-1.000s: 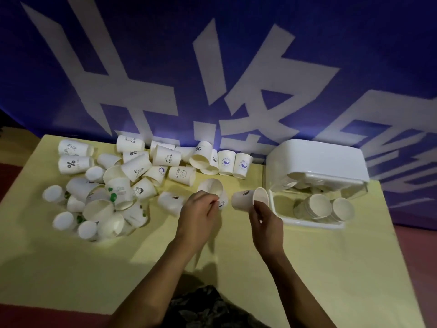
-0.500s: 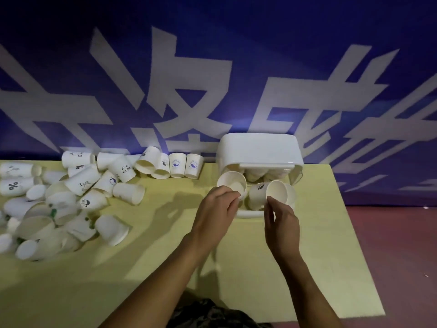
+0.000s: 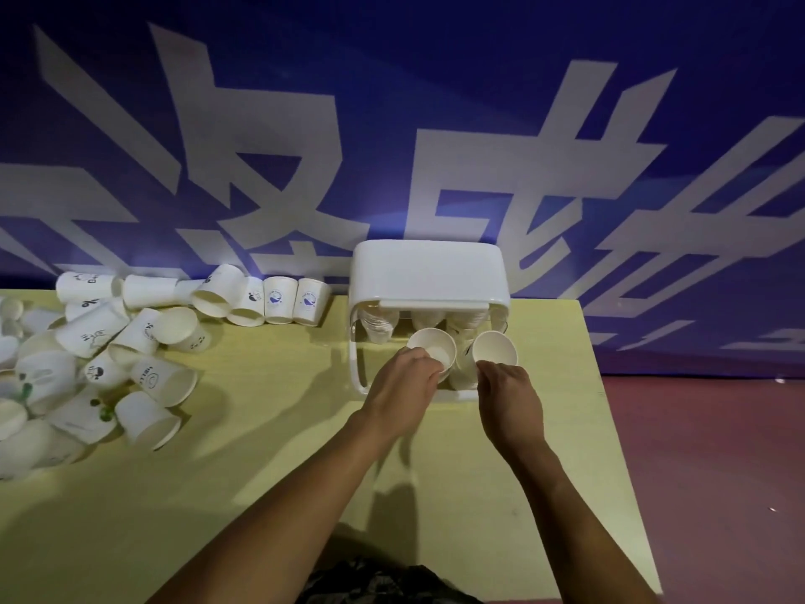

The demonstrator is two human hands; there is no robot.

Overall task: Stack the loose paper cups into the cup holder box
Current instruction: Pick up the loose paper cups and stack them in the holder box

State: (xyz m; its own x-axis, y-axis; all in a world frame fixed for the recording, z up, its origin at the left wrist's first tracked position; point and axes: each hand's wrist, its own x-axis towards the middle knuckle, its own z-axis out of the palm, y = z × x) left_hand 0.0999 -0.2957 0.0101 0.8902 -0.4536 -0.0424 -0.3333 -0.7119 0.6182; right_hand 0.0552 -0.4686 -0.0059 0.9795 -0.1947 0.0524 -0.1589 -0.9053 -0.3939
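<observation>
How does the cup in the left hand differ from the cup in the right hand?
The left hand's cup sits at the box's middle slot; the right hand's cup is at the right slot. The left hand wraps further round its cup; the right hand grips lower. Both are white, mouths facing the camera.

Matt paper cups [image 3: 165,294], glossy plastic box [image 3: 429,272].

Dim, soft focus; hard shadows; wide-angle edge distortion.
</observation>
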